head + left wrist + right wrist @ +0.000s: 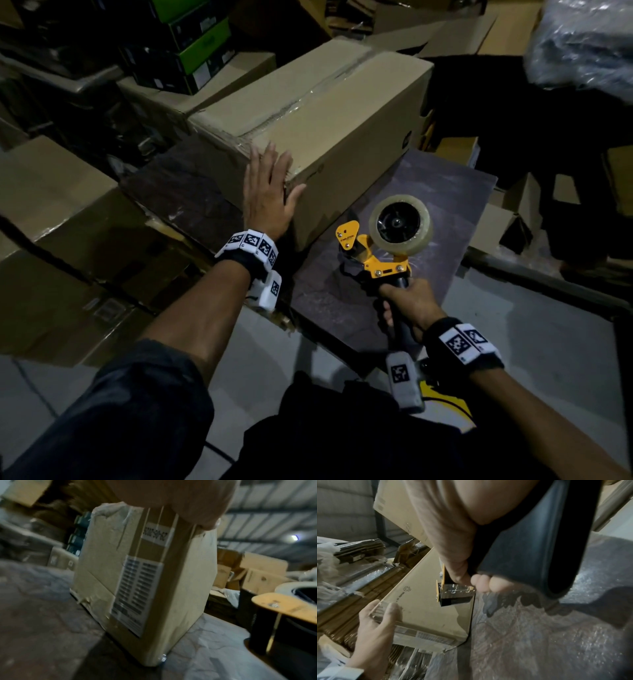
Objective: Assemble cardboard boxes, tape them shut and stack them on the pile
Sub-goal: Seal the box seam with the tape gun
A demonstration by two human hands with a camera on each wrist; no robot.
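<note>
Your left hand (267, 196) is flat, fingers straight & spread, pressing fwd at the far left. Your right hand (409, 303), nearer, is fisted round a handle, wrist bent.

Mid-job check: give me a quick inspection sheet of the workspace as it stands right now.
Surface: dark worktable, worn top.
Job's things: cardboard box lies on the table, top seam taped; tape dispenser with a roll on it, beside the box.
Clutter: stacked boxes on the left, green-black cartons behind.
Hands: left hand flat against the box's near end; right hand grips the dispenser handle.
Cables: nothing seen.
Surroundings: dim storeroom, plastic-wrapped bundle at the far right.
</note>
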